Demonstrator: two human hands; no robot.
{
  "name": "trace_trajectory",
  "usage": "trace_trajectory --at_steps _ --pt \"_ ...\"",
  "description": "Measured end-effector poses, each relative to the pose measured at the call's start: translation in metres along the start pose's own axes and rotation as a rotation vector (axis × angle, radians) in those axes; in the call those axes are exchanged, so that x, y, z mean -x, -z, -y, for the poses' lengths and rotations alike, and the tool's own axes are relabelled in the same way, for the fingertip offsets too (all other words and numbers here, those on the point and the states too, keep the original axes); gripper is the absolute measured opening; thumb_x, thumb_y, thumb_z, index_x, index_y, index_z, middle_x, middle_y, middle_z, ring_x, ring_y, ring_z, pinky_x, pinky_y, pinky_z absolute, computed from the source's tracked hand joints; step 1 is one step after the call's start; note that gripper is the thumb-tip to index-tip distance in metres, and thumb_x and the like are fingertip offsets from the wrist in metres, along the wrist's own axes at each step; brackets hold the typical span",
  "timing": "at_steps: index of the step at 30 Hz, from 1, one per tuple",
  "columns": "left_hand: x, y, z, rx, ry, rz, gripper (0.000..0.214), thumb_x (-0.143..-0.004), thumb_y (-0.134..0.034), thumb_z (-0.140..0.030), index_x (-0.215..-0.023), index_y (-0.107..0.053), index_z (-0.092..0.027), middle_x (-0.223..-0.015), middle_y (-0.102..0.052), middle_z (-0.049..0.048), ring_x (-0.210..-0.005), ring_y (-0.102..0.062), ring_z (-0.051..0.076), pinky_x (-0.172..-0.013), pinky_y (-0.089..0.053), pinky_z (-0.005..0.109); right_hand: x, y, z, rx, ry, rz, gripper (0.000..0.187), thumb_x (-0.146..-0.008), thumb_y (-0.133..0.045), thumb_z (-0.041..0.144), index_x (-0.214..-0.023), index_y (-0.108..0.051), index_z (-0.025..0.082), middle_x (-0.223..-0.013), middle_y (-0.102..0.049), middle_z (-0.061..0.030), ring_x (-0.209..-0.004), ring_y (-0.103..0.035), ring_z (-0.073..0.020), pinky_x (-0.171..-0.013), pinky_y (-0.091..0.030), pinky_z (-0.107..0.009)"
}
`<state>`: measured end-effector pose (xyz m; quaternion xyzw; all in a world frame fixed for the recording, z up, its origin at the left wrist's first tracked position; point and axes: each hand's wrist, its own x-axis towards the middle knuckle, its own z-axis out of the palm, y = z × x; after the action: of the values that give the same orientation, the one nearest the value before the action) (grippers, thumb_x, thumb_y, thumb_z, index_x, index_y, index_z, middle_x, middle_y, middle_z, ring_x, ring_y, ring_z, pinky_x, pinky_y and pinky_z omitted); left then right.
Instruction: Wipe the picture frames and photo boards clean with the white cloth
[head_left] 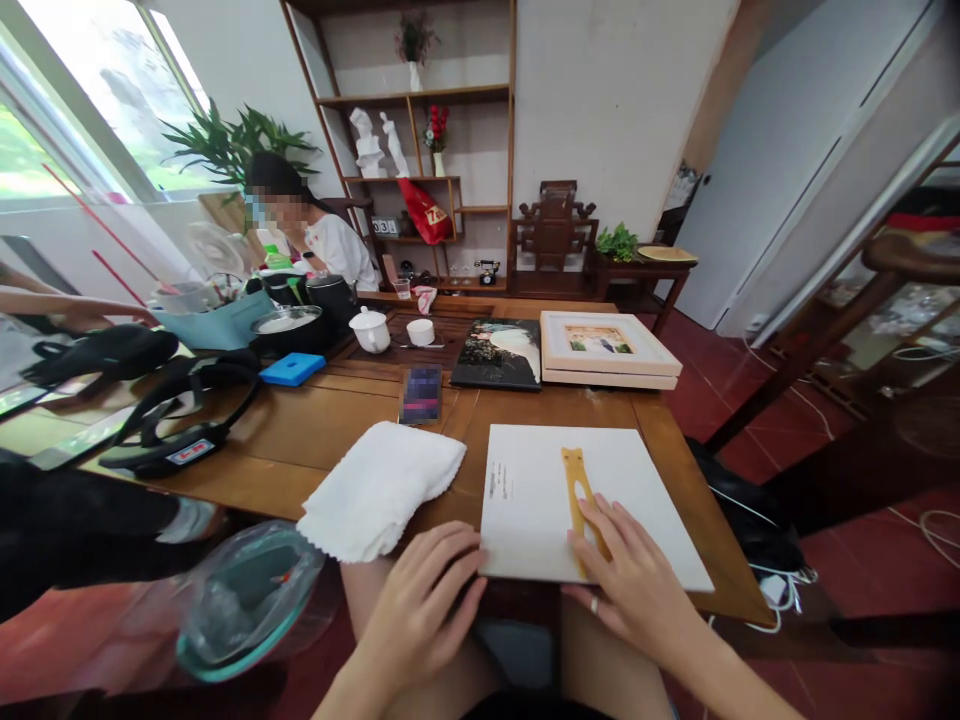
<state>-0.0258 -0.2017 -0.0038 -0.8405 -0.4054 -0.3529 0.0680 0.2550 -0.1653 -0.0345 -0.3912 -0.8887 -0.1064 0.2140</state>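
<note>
A thin white square board or album (pixel 540 490), with small print on its left side, lies at the table's front edge. On it is a flat tan strip (pixel 572 466) with a cat-eared end and a slot. My right hand (pixel 634 570) has its fingers closed about the strip's lower part; the ringed digit is below the board's front edge. My left hand (pixel 435 590) rests at the board's lower left corner, fingertips touching it, fingers loosely bent and apart. A folded white towel (pixel 386 485) lies left of the board.
Beyond the board are a dark photo album (pixel 499 352), boxed frame (pixel 600 370), phone (pixel 421 393), teapot (pixel 370 330) and blue box (pixel 292 368). A black headset (pixel 187 425) lies left. A lined bin (pixel 247 610) stands below. Another person (pixel 337 245) sits at the far left.
</note>
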Motion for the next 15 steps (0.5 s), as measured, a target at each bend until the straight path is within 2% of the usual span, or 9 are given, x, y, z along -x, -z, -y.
trace_trajectory --at_steps 3,5,7,10,12,13,15 --pt "-0.002 -0.01 -0.003 0.14 0.059 0.014 0.03 -0.087 -0.056 -0.007 -0.114 -0.059 -0.019 -0.111 -0.066 0.0103 -0.109 -0.059 0.024 -0.094 -0.05 0.039 0.012 -0.002 0.006 0.069 0.067 -0.067 0.032 -0.078 -0.066 0.022 -0.109 -0.064 0.013 -0.133 -0.055 -0.0264 -0.13 -0.043 -0.0427 -0.098 -0.047 -0.056" --pt "-0.004 -0.01 0.001 0.247 0.168 -0.029 0.031 -0.089 -0.052 -0.008 -0.117 -0.057 -0.021 -0.112 -0.065 0.0098 -0.109 -0.059 0.023 -0.093 -0.05 0.038 0.018 0.0 0.005 0.122 0.139 -0.117 0.033 -0.08 -0.058 0.012 -0.113 -0.062 0.011 -0.133 -0.055 -0.0263 -0.133 -0.04 -0.0424 -0.098 -0.048 -0.056" --pt "-0.007 -0.006 0.006 0.363 0.337 -0.092 0.03 -0.092 -0.049 -0.011 -0.118 -0.056 -0.023 -0.112 -0.064 0.009 -0.105 -0.06 0.022 -0.09 -0.052 0.036 0.022 0.005 0.0 0.164 0.208 -0.154 0.038 -0.083 -0.051 0.006 -0.119 -0.061 0.011 -0.134 -0.055 -0.0238 -0.134 -0.038 -0.0402 -0.099 -0.048 -0.054" --pt "-0.015 -0.003 0.011 0.602 0.592 -0.144 0.024 -0.096 -0.045 -0.021 -0.118 -0.054 -0.024 -0.115 -0.062 0.009 -0.105 -0.062 0.021 -0.09 -0.052 0.036 0.02 0.02 -0.015 0.156 0.281 -0.164 0.045 -0.086 -0.045 0.005 -0.129 -0.056 0.01 -0.136 -0.055 -0.0195 -0.134 -0.041 -0.0366 -0.1 -0.047 -0.049" --pt "-0.022 -0.007 0.013 0.767 0.69 -0.116 0.025 -0.095 -0.047 -0.025 -0.119 -0.051 -0.024 -0.12 -0.06 0.0102 -0.114 -0.059 0.023 -0.095 -0.05 0.038 0.011 0.034 -0.027 0.116 0.301 -0.195 0.049 -0.086 -0.046 0.007 -0.134 -0.052 0.009 -0.134 -0.057 -0.0182 -0.13 -0.047 -0.0343 -0.101 -0.048 -0.045" --pt "-0.027 -0.01 0.014 0.827 0.723 -0.096 0.029 -0.093 -0.051 -0.027 -0.122 -0.048 -0.024 -0.124 -0.057 0.0111 -0.12 -0.056 0.024 -0.097 -0.049 0.039 0.005 0.043 -0.033 0.09 0.292 -0.228 0.05 -0.086 -0.047 0.009 -0.136 -0.051 0.009 -0.132 -0.059 -0.0178 -0.126 -0.052 -0.0329 -0.099 -0.049 -0.043" --pt "-0.04 -0.017 0.016 0.921 0.768 -0.045 0.053 -0.085 -0.063 -0.028 -0.132 -0.038 -0.025 -0.137 -0.049 0.0138 -0.132 -0.046 0.027 -0.1 -0.047 0.041 -0.013 0.06 -0.042 0.03 0.222 -0.318 0.047 -0.087 -0.051 0.013 -0.134 -0.053 0.01 -0.121 -0.067 -0.0165 -0.107 -0.066 -0.0283 -0.088 -0.053 -0.036"
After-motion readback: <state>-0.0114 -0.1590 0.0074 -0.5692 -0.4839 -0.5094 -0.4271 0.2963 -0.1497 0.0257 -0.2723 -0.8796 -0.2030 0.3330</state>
